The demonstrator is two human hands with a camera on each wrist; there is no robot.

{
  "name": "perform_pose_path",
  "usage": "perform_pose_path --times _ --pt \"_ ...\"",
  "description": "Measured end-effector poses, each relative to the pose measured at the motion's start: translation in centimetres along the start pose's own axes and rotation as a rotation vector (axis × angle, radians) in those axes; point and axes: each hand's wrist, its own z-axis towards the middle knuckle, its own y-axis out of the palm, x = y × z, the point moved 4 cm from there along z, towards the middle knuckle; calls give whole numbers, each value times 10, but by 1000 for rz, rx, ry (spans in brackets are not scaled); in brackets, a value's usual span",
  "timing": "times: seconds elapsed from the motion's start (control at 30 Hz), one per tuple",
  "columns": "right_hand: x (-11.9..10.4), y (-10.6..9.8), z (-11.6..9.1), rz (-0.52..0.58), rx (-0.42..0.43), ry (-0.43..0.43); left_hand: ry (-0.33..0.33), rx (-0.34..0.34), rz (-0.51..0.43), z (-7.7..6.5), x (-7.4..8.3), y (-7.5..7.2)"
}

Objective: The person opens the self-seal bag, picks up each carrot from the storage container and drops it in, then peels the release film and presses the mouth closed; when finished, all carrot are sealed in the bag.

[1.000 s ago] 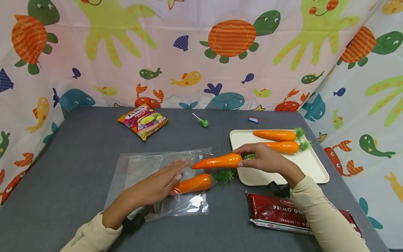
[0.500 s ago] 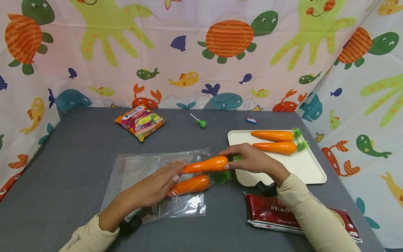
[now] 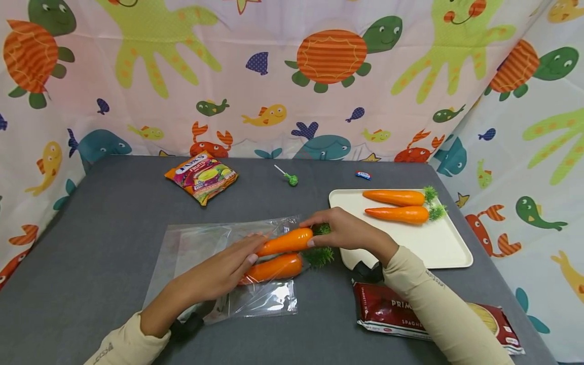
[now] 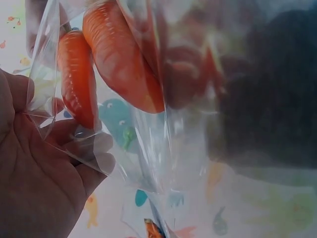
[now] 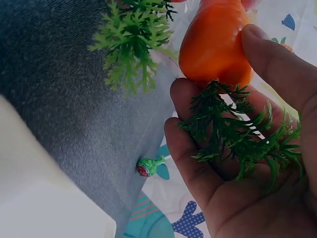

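Note:
My right hand [image 3: 347,234] pinches an orange carrot [image 3: 287,242] near its leafy end; the green leaves [image 5: 225,126] lie inside the palm in the right wrist view. Its tip is at my left fingers, over the bag. My left hand [image 3: 232,263] holds the upper film of a clear plastic bag [image 3: 187,235], fingers nearly straight and thumb beside them. A second carrot [image 3: 276,267] lies in the bag, its leaves [image 3: 321,257] sticking out of the right-hand opening. Both carrots show through the film in the left wrist view, where the film crosses my left fingers [image 4: 99,153].
A cream tray [image 3: 438,253] at right bears two carrots [image 3: 397,215]. A red spaghetti pack [image 3: 497,324] lies in front of it, partly under my right sleeve. Farther back are a candy bag [image 3: 203,177], a green lollipop [image 3: 292,179] and a small wrapped sweet [image 3: 363,175].
My right hand has moved left from the tray's edge, bringing its carrot over the bag beside the other one. The left hand has stayed nearly in place on the bag.

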Motion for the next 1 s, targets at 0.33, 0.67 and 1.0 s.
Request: perform_pose_path --times 0.33,0.67,1.0 --pt "2 9 10 -4 -16 14 -9 4 -1 -2 1 0" --pt "0 20 23 -6 -44 31 -47 5 9 -4 -1 1" --pt "3 24 26 -7 -14 27 -37 8 12 -4 -1 0"
